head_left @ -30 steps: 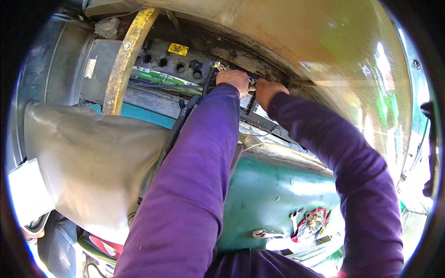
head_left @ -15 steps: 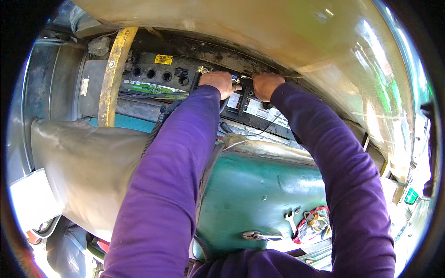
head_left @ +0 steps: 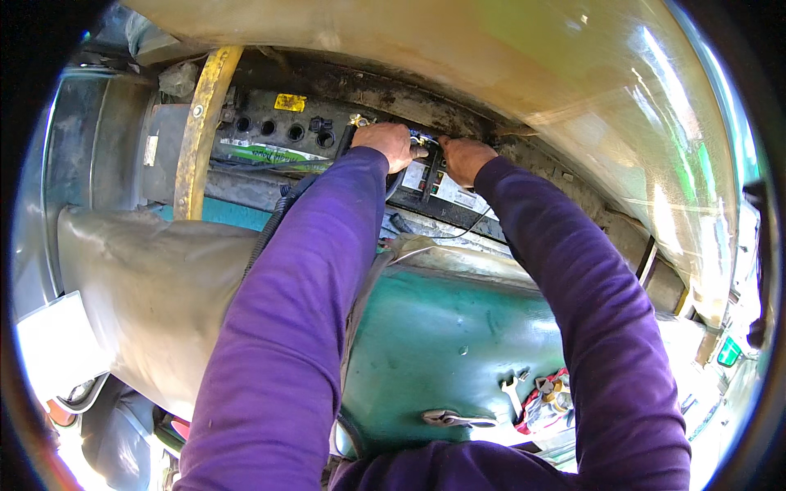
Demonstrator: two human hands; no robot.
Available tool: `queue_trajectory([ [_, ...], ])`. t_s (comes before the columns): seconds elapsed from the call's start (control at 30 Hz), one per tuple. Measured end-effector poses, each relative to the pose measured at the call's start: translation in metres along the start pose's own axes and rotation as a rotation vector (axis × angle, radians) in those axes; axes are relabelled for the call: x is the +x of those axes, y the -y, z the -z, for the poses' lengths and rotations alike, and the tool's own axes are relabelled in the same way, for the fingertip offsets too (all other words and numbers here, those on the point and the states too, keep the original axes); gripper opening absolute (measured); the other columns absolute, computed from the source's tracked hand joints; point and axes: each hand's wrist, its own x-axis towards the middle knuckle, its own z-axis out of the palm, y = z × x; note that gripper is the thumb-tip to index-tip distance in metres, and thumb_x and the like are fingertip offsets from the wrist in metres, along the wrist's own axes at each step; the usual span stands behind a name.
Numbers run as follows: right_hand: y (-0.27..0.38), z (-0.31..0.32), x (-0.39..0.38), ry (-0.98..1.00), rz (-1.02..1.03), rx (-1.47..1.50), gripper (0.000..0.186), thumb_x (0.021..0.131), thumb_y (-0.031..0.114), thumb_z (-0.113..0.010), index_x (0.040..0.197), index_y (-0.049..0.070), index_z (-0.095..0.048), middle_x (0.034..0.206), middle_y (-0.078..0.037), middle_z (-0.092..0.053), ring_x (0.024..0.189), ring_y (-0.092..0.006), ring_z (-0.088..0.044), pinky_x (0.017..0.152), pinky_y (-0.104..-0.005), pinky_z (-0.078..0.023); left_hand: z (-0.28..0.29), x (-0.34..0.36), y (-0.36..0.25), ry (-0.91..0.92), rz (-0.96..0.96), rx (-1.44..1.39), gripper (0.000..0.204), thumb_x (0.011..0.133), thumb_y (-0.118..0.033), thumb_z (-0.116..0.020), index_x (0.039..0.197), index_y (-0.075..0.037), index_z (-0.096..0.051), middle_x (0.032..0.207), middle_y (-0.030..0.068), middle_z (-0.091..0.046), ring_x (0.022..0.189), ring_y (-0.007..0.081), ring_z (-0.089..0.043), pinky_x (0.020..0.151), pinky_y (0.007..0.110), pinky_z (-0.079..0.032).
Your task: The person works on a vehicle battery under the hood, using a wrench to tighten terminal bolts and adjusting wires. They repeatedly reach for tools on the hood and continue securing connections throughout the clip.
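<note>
My left hand (head_left: 383, 142) is closed at the inner end of a black battery (head_left: 270, 110) with a row of round open filler holes. A thick dark cable (head_left: 396, 185) comes out below its fingers. My right hand (head_left: 467, 160), also closed, is just to the right, over a second battery (head_left: 454, 193) with a white label. A small shiny metal piece (head_left: 429, 139) shows between the two hands; its shape is too small to make out. What the right fingers hold is hidden. One black filler cap (head_left: 318, 124) sits beside the last hole.
A yellow metal bar (head_left: 196, 135) crosses the left of the compartment. A large curved panel (head_left: 524, 57) hangs overhead. Pliers (head_left: 458, 419), an open-end wrench (head_left: 512, 394) and a red-edged cloth (head_left: 547, 403) with metal parts lie on the green surface (head_left: 442, 327).
My right hand has shifted slightly left, nearer to the left hand, and its forearm has come inward. The left hand stays almost in place.
</note>
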Motion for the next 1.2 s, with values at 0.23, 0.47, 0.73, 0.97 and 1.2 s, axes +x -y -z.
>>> queue_trajectory([
  [0.23,0.016,-0.005,-0.014,-0.064,-0.096,-0.013,0.037,0.098,0.016,-0.051,0.129,-0.002,-0.057,0.113,-0.026,-0.072,0.107,-0.0419,-0.071,0.093,-0.0516,-0.056,-0.004,0.0,0.004,-0.048,-0.002,-0.069,0.066,0.094,-0.065,-0.06,0.103,-0.003,-0.077,0.108,0.0216,-0.075,0.104,0.0376,-0.072,0.091,0.048,-0.056],
  [0.47,0.058,0.024,0.025,0.25,-0.079,-0.395,0.036,0.091,0.028,-0.064,0.116,0.003,-0.075,0.117,-0.024,-0.073,0.107,-0.0353,-0.074,0.086,-0.051,-0.059,-0.009,0.003,0.009,-0.026,0.007,-0.107,0.035,0.095,-0.035,-0.063,0.115,-0.01,-0.077,0.124,0.0128,-0.073,0.116,0.0293,-0.07,0.092,0.043,-0.057],
  [0.73,0.076,0.038,0.057,0.238,-0.368,-0.181,0.032,0.09,0.02,-0.064,0.115,0.005,-0.076,0.121,-0.023,-0.072,0.111,-0.0371,-0.072,0.087,-0.0501,-0.059,-0.002,0.002,0.007,-0.002,0.008,-0.118,0.044,0.098,-0.045,-0.057,0.117,-0.01,-0.076,0.124,0.0155,-0.072,0.118,0.033,-0.068,0.097,0.046,-0.055],
  [0.97,0.007,0.013,-0.012,-0.122,0.001,-0.187,0.031,0.095,0.015,-0.053,0.118,0.0,-0.067,0.106,-0.023,-0.075,0.1,-0.0402,-0.073,0.084,-0.051,-0.058,0.003,-0.002,0.0,0.019,-0.022,-0.006,0.068,0.096,-0.065,-0.056,0.113,-0.001,-0.073,0.118,0.024,-0.072,0.113,0.0382,-0.069,0.096,0.049,-0.054],
  [1.2,-0.004,-0.01,0.005,-0.081,0.006,-0.074,0.037,0.099,0.016,-0.047,0.132,0.001,-0.057,0.11,-0.025,-0.073,0.099,-0.0413,-0.072,0.086,-0.0519,-0.058,0.0,0.0,0.0,-0.016,-0.013,0.007,0.067,0.096,-0.064,-0.057,0.108,-0.001,-0.075,0.115,0.0246,-0.072,0.11,0.0395,-0.069,0.096,0.048,-0.054],
])
